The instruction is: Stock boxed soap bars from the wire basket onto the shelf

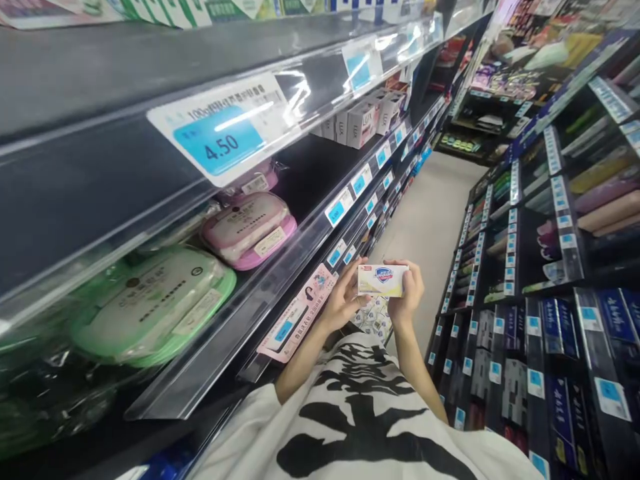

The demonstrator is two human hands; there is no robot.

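Note:
A white and pale yellow soap box (383,281) with a blue shield logo is held level in front of my body, its printed face turned up toward me. My left hand (345,297) grips its left end, fingers closed along the edge. At the opposite end, my right hand (407,293) is closed around the box with the thumb on its front. The undersides of the box and some fingertips are hidden. Below the hands, a patch of small yellow and white packs (375,319) partly shows.
On the left shelf lie a green soap case (155,303) and a pink soap case (250,227) in plastic wrap. Farther along stand several LUX boxes (363,123). A price tag (225,130) reads 4.50. The aisle floor (440,193) runs ahead between this and the right-hand shelves (540,300).

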